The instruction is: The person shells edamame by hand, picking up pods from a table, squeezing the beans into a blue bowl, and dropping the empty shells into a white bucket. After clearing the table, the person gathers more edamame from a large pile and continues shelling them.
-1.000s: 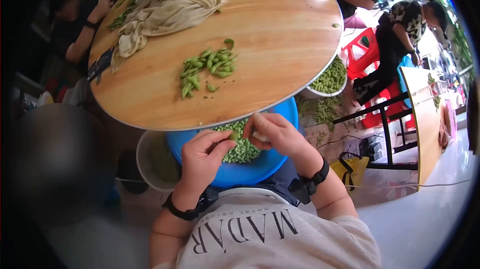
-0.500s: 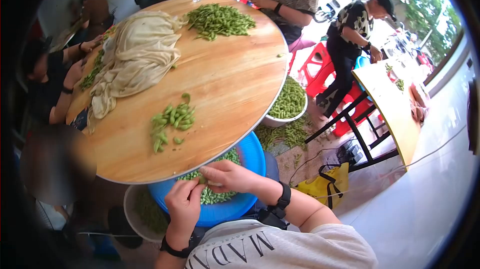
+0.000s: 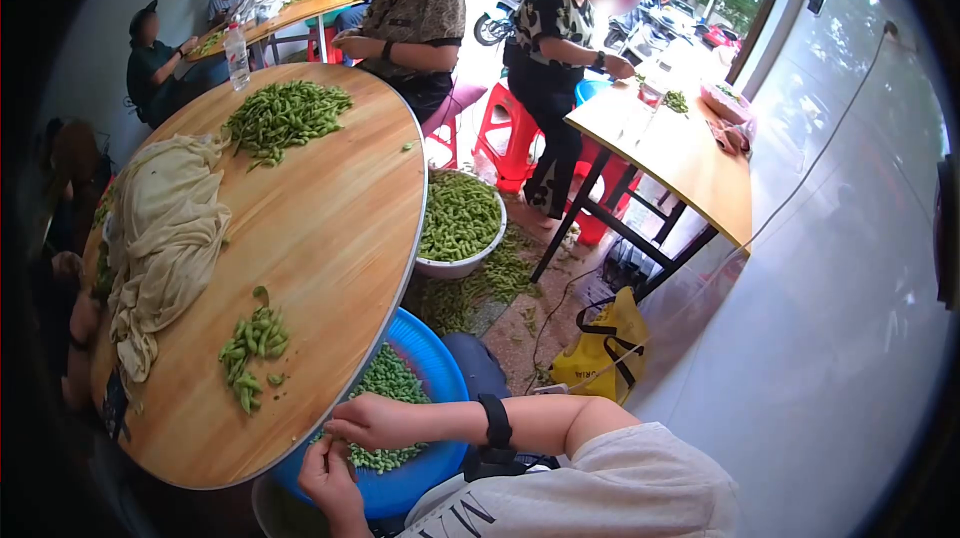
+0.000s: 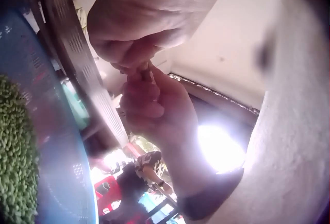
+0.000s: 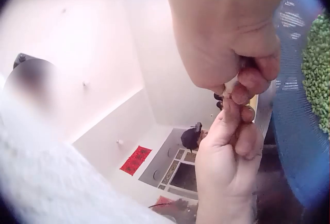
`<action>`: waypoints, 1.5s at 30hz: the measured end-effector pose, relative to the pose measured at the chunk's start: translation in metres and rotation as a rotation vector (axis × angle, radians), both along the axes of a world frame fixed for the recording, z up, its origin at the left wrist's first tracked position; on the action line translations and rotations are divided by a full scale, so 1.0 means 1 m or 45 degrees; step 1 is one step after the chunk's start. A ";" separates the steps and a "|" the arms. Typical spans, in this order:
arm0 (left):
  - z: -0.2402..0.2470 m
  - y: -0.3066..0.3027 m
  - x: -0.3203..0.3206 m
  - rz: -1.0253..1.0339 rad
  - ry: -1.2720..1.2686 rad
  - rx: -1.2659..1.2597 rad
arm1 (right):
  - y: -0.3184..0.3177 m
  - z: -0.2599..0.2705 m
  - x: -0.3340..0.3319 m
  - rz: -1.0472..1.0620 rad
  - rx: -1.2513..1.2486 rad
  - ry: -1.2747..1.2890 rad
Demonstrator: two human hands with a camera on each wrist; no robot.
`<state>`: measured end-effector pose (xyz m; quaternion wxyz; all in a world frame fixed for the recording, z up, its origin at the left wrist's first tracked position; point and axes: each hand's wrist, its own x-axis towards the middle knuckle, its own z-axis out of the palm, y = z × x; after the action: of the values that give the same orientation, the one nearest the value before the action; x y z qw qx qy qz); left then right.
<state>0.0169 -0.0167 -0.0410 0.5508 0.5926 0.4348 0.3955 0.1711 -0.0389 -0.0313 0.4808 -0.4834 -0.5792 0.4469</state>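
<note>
My left hand and my right hand meet above the blue basin at the round table's edge. Fingers of both are curled, with the tips pinched together on a bean pod that they mostly hide. Something small and pale shows at the right fingers in the right wrist view. Shelled green beans lie in the basin beneath. On the round table, a small pile of pods lies near me, with a larger pod heap farther back.
A crumpled cloth covers the table's left part. A white tub of pods stands beyond the basin, with loose pods on the floor. A yellow bag lies right. Several people sit or stand around the tables.
The head view has swung right and up, so the table and hands appear farther left and lower. Both hands remain together over the basin; the pod is less visible between their fingers.
</note>
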 end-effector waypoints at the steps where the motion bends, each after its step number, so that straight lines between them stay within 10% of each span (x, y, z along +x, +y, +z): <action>1: 0.001 0.000 0.000 -0.018 -0.103 -0.129 | -0.001 -0.003 -0.001 -0.047 0.142 -0.087; 6: 0.009 0.003 -0.006 -0.097 -0.403 -0.584 | -0.011 -0.001 0.001 0.095 0.120 -0.208; 22: -0.002 -0.031 -0.030 -0.071 0.222 0.074 | -0.023 -0.003 -0.021 0.031 -0.181 -0.287; 34: -0.018 0.005 -0.141 0.276 1.512 0.188 | 0.037 0.048 0.007 0.189 0.102 -0.849; 45: 0.030 0.037 -0.102 0.164 -0.048 -0.296 | 0.139 0.027 -0.026 -0.081 0.226 -0.928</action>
<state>-0.0848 0.0200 -0.0114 0.5972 0.4883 0.5045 0.3879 0.1454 0.1004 -0.0048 0.2967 -0.5849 -0.7335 0.1786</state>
